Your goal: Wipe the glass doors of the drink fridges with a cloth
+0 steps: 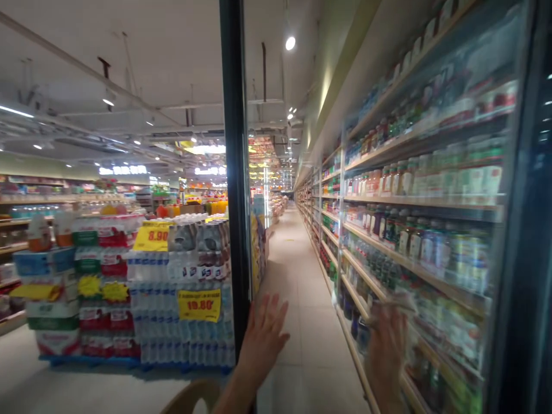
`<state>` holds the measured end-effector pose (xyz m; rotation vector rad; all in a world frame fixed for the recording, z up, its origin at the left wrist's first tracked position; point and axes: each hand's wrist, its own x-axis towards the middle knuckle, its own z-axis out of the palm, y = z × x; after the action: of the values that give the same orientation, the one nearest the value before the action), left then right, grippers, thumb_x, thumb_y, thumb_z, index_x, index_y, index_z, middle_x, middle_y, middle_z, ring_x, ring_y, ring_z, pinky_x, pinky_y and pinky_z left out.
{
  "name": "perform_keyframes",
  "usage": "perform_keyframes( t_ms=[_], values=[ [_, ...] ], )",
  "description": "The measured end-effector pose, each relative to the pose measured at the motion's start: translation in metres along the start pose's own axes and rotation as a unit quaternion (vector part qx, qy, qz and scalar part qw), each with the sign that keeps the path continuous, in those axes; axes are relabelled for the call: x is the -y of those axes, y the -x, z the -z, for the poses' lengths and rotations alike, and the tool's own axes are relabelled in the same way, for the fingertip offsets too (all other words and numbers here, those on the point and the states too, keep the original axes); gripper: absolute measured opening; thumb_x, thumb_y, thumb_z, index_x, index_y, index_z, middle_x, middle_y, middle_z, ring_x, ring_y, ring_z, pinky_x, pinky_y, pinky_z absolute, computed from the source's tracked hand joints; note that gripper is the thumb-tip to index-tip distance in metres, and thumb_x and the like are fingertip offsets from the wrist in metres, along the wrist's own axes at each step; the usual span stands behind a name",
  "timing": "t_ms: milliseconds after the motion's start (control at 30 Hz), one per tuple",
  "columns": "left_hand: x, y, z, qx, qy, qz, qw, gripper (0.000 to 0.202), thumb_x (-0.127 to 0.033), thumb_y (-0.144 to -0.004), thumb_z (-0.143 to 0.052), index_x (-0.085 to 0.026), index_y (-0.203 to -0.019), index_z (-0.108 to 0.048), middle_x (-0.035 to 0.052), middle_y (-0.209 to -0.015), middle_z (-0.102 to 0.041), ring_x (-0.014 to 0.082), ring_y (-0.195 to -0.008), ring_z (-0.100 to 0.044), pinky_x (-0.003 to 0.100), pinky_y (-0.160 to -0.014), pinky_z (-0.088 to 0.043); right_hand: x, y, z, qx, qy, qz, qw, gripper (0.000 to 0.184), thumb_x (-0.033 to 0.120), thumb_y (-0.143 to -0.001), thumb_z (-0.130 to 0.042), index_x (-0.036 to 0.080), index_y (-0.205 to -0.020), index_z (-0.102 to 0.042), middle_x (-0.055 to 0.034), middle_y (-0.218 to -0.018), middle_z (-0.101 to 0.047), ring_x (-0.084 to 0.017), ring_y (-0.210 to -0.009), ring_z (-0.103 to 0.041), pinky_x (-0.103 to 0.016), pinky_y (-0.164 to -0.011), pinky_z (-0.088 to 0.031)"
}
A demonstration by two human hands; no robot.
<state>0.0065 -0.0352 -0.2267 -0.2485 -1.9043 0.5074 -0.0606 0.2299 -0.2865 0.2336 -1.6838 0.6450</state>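
My left hand (268, 325) reaches forward with its fingers spread, against or very near the glass beside a dark upright door frame (236, 172). I cannot tell whether it touches. To the right, my right hand (387, 345) is smeared by motion and raised in front of the bottle shelves. A pale, greyish cloth (403, 303) seems to lie at its fingertips, its outline blurred. Behind this hand, or mirrored in the glass, long shelves (379, 224) carry rows of bottled drinks (409, 175).
Stacked packs of bottled water (181, 333) stand left of the frame, with yellow price signs (199, 305). Cartons (47, 293) are piled farther left. A pale tiled aisle (293, 259) runs into the distance. A tan curved object (190, 398) shows at the bottom edge.
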Motion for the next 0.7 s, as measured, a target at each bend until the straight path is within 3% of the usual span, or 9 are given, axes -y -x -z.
perform_keyframes(
  t_ms=[67,133,233,333,400,500,533,633,700],
  values=[
    [0.000,0.001,-0.003,0.002,0.019,0.012,1.000,0.069,-0.049,-0.081,-0.054,-0.021,-0.140,-0.031,0.0099,-0.149,-0.025,0.0298,-0.138,-0.019,0.048,-0.111,-0.020,0.022,-0.005,-0.013,0.091,-0.003,0.160,0.983,0.056,0.012,-0.084,-0.035,0.025,-0.138,-0.034,-0.0076,-0.142,-0.037,-0.029,-0.136,-0.025,-0.060,-0.107,-0.022],
    [-0.001,0.007,-0.006,0.013,0.028,0.025,0.999,0.072,-0.054,-0.081,-0.052,-0.021,-0.141,-0.029,0.0096,-0.148,-0.028,0.0292,-0.138,-0.021,0.046,-0.110,-0.020,0.016,-0.015,-0.013,0.108,0.013,0.220,0.970,0.056,0.012,-0.083,-0.038,0.029,-0.136,-0.037,-0.0051,-0.139,-0.042,-0.028,-0.136,-0.027,-0.057,-0.108,-0.022],
    [-0.005,0.025,-0.009,0.021,0.037,0.014,0.999,0.075,-0.054,-0.081,-0.051,-0.022,-0.143,-0.024,0.0085,-0.148,-0.030,0.0280,-0.137,-0.024,0.043,-0.108,-0.025,-0.029,-0.035,0.003,-0.011,0.047,0.080,0.996,0.055,0.019,-0.086,-0.037,0.025,-0.140,-0.033,-0.0103,-0.144,-0.035,-0.032,-0.136,-0.024,-0.059,-0.105,-0.025],
    [-0.016,0.043,-0.015,0.019,0.050,0.022,0.998,0.077,-0.054,-0.080,-0.051,-0.023,-0.144,-0.020,0.0088,-0.148,-0.028,0.0291,-0.136,-0.025,0.043,-0.106,-0.028,-0.062,-0.042,0.016,-0.133,0.066,-0.098,0.984,0.056,0.022,-0.088,-0.032,0.017,-0.143,-0.025,-0.0168,-0.147,-0.027,-0.034,-0.138,-0.019,-0.063,-0.102,-0.026],
    [-0.023,0.049,-0.020,0.012,0.053,0.042,0.998,0.077,-0.048,-0.081,-0.052,-0.022,-0.145,-0.018,0.0107,-0.150,-0.023,0.0312,-0.136,-0.024,0.045,-0.106,-0.028,-0.065,-0.036,0.017,-0.109,0.062,-0.075,0.989,0.056,0.022,-0.088,-0.033,0.019,-0.143,-0.025,-0.0157,-0.147,-0.027,-0.034,-0.138,-0.017,-0.063,-0.103,-0.025],
    [-0.029,0.051,-0.025,0.010,0.053,0.052,0.997,0.077,-0.034,-0.080,-0.053,-0.022,-0.145,-0.014,0.0119,-0.151,-0.017,0.0324,-0.137,-0.022,0.046,-0.106,-0.029,-0.069,-0.029,0.021,0.034,0.052,0.086,0.994,0.054,0.020,-0.087,-0.037,0.028,-0.140,-0.032,-0.0092,-0.144,-0.035,-0.031,-0.136,-0.024,-0.060,-0.105,-0.026],
    [-0.030,0.051,-0.025,0.014,0.052,0.049,0.997,0.077,-0.031,-0.080,-0.053,-0.022,-0.145,-0.014,0.0117,-0.152,-0.016,0.0322,-0.137,-0.021,0.046,-0.106,-0.029,-0.075,-0.031,0.025,0.041,0.056,0.096,0.993,0.053,0.019,-0.087,-0.037,0.028,-0.139,-0.032,-0.0086,-0.143,-0.037,-0.031,-0.136,-0.026,-0.059,-0.105,-0.026],
    [-0.031,0.049,-0.024,0.023,0.053,0.047,0.997,0.077,-0.030,-0.079,-0.053,-0.023,-0.145,-0.014,0.0115,-0.152,-0.016,0.0322,-0.137,-0.021,0.046,-0.106,-0.029,-0.095,-0.051,0.037,-0.080,0.083,-0.022,0.993,0.055,0.020,-0.088,-0.031,0.018,-0.143,-0.025,-0.0157,-0.145,-0.030,-0.033,-0.136,-0.023,-0.060,-0.104,-0.026],
    [-0.032,0.048,-0.022,0.021,0.051,0.052,0.997,0.077,-0.029,-0.080,-0.052,-0.023,-0.145,-0.012,0.0121,-0.152,-0.015,0.0325,-0.137,-0.021,0.048,-0.106,-0.028,-0.091,-0.060,0.036,-0.126,0.086,-0.068,0.986,0.057,0.022,-0.089,-0.031,0.013,-0.144,-0.022,-0.0184,-0.148,-0.024,-0.035,-0.137,-0.020,-0.061,-0.105,-0.024]
  ],
)
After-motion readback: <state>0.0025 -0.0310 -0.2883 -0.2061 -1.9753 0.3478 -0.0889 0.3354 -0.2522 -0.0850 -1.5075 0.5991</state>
